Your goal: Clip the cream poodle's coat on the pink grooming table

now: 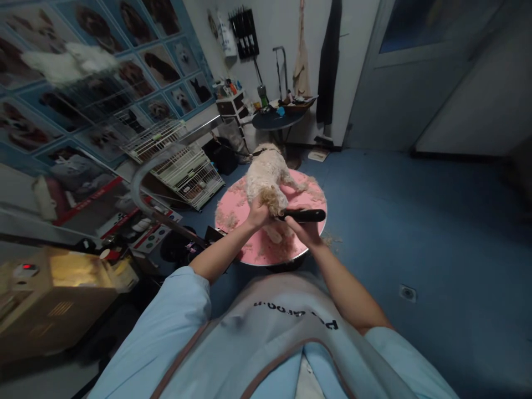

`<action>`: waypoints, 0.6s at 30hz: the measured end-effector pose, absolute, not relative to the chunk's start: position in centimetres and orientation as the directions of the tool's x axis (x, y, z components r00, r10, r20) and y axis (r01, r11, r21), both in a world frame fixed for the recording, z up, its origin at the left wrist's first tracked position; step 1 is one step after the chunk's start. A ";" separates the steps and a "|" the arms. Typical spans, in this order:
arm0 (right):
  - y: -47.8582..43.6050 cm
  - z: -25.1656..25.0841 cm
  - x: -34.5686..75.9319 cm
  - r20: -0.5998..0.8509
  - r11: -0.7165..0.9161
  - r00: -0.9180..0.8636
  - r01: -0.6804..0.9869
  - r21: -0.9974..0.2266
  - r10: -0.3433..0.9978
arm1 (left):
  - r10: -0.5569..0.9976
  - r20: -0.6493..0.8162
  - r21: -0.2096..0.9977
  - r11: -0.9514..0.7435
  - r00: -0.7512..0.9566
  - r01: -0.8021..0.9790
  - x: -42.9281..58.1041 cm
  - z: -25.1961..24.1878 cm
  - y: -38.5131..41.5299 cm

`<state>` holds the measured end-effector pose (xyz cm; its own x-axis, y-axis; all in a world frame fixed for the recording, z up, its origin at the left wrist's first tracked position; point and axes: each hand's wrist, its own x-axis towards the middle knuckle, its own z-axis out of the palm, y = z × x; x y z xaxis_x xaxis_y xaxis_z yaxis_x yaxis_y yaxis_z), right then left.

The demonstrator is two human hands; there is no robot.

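Note:
A small cream-coloured dog (266, 172) stands on a round pink grooming table (233, 208), facing away from me. My left hand (258, 213) is closed around the dog's rear, gripping fur at the tail. My right hand (305, 228) grips a black clipper (305, 215) lying sideways, its tip against the dog's hindquarters. Clumps of cut fur lie scattered over the pink top.
A curved metal grooming arm (143, 183) rises at the table's left. White wire cages (187, 166) stand by the poster wall. A second dark round table (274, 119) with tools sits at the back. Blue floor (415, 221) spreads to the right. A beige machine (54, 293) is at near left.

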<state>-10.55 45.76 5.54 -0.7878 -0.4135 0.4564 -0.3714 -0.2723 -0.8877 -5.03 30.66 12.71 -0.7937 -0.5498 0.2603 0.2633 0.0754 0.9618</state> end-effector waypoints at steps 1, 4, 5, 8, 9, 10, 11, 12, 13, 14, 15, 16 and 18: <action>45.5 5.1 -10.5 0.471 -0.270 -0.770 -0.388 -0.881 -0.430 | -0.546 0.260 0.962 0.072 -0.797 0.265 -5.0 12.7 30.7; 45.5 3.8 -10.3 0.467 -0.230 -0.669 -0.415 -0.880 -0.578 | -0.541 0.254 0.962 0.057 -0.801 0.267 -4.8 12.7 30.6; 45.8 3.6 -10.2 0.452 -0.216 -0.647 -0.413 -0.885 -0.615 | -0.543 0.250 0.962 0.048 -0.802 0.268 -4.8 12.6 30.6; 46.4 4.0 -9.8 0.436 -0.237 -0.741 -0.366 -0.900 -0.510 | -0.559 0.242 0.960 0.020 -0.793 0.278 -4.9 12.6 30.6; 46.3 4.3 -9.6 0.438 -0.261 -0.793 -0.356 -0.897 -0.424 | -0.557 0.243 0.960 0.018 -0.794 0.281 -5.0 12.6 30.6; 46.0 4.6 -9.4 0.443 -0.280 -0.820 -0.357 -0.891 -0.363 | -0.552 0.244 0.959 0.015 -0.797 0.283 -5.1 12.6 30.7; 45.6 4.8 -9.2 0.455 -0.282 -0.821 -0.372 -0.884 -0.343 | -0.543 0.244 0.959 0.012 -0.804 0.282 -5.2 12.7 30.7; 45.1 4.8 -9.0 0.476 -0.267 -0.803 -0.400 -0.877 -0.359 | -0.534 0.242 0.960 0.009 -0.810 0.281 -5.3 12.7 30.8; 44.7 4.6 -8.8 0.499 -0.239 -0.769 -0.438 -0.866 -0.398 | -0.525 0.241 0.960 0.006 -0.816 0.280 -5.3 12.8 30.8; 44.3 4.4 -8.6 0.517 -0.210 -0.733 -0.476 -0.854 -0.443 | -0.523 0.241 0.960 0.003 -0.818 0.281 -5.4 12.8 30.9; 44.1 4.0 -8.5 0.529 -0.186 -0.696 -0.509 -0.840 -0.485 | -0.526 0.242 0.959 0.001 -0.816 0.284 -5.4 12.9 30.9; 44.1 3.7 -8.3 0.541 -0.175 -0.667 -0.535 -0.826 -0.513 | -0.530 0.244 0.958 0.000 -0.812 0.288 -5.4 12.9 31.0; 44.5 3.4 -8.1 0.557 -0.186 -0.653 -0.549 -0.815 -0.514 | -0.539 0.241 0.957 -0.005 -0.807 0.290 -5.4 12.9 31.0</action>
<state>-8.05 44.45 3.38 -0.6526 -0.5142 0.5566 -0.5485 -0.1862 -0.8151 -5.41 30.95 12.88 -0.8073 -0.5385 0.2414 0.2897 -0.0053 0.9571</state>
